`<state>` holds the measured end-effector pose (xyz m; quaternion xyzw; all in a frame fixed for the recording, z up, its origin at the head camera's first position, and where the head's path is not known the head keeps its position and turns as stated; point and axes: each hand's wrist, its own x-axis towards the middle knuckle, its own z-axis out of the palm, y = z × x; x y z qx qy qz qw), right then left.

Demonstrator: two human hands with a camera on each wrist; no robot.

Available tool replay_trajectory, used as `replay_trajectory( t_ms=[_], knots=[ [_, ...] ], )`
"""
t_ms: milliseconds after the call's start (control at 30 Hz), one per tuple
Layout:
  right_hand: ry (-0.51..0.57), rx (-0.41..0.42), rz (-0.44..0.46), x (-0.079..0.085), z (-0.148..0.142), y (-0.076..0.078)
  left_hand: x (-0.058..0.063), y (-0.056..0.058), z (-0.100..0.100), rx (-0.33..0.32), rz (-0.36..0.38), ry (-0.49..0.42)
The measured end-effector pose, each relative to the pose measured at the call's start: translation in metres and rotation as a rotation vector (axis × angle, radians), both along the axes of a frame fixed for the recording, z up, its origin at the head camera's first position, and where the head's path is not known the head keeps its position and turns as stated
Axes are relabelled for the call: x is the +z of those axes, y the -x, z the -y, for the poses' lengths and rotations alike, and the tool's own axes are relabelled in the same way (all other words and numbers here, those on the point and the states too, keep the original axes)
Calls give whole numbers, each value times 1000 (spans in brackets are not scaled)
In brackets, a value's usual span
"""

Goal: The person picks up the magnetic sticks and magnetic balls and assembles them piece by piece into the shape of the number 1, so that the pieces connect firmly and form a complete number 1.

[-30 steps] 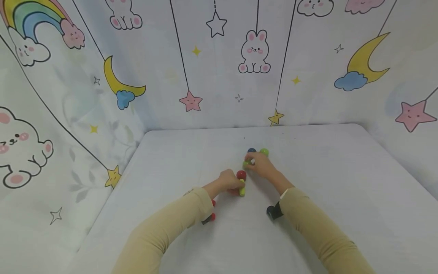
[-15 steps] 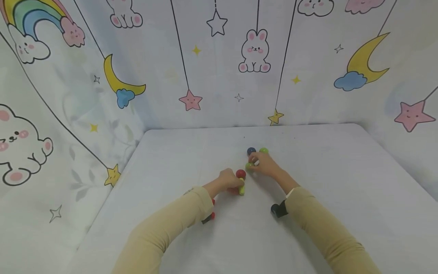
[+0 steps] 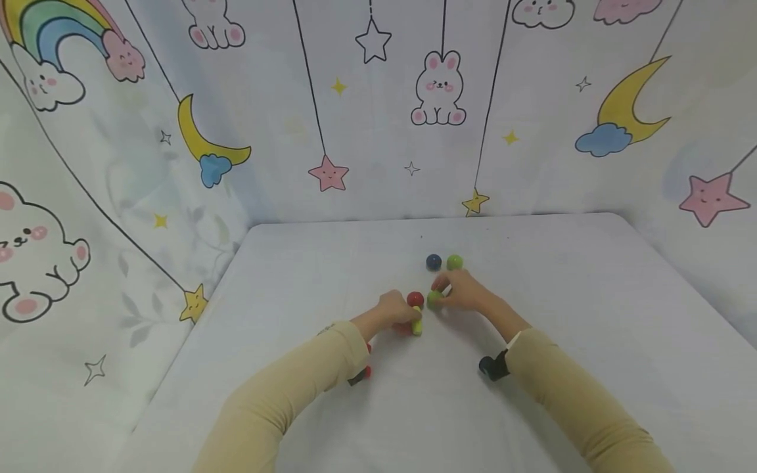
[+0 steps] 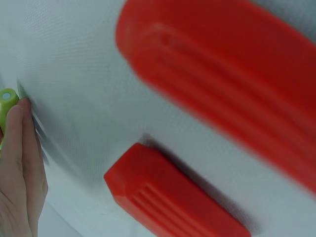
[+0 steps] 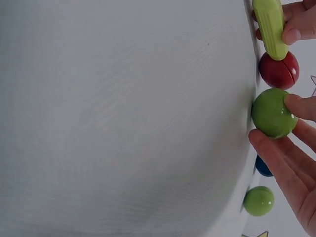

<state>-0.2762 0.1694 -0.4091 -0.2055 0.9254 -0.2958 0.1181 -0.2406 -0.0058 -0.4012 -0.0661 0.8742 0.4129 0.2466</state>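
Note:
My left hand [image 3: 393, 312] grips a yellow-green ridged handle [image 5: 270, 27] resting on the white table. At its far end lies a shiny red ball [image 3: 416, 299] with a groove; whether the two are joined I cannot tell. My right hand [image 3: 464, 290] pinches a green ball [image 5: 274, 113] between thumb and fingers, just right of the red ball. Past the right hand lie a dark blue ball [image 3: 434, 262] and a second green ball [image 3: 455, 262]. In the left wrist view, the fingers partly hide the yellow-green handle.
Two red ridged pieces [image 4: 173, 197] lie on the table under my left forearm, mostly hidden in the head view. A dark wrist camera [image 3: 489, 368] sits below the right sleeve. A patterned curtain [image 3: 378, 131] stands behind the table's far edge.
My right hand has drawn the green ball toward me and slightly right, to beside the red ball. The blue ball is now uncovered. My left hand stays in place.

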Motion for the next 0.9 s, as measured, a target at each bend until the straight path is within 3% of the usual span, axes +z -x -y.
replay_trajectory(
  t_ms=[300, 533, 900],
  knots=[
    [31, 10, 43, 1, -2, -7, 0, 2, 1, -4, -2, 26],
    [53, -12, 61, 3, 1, -14, 1, 4, 1, 28, 40, -39],
    [62, 41, 58, -4, 1, -15, 0, 8, 1, -7, 29, -16]
  ],
)
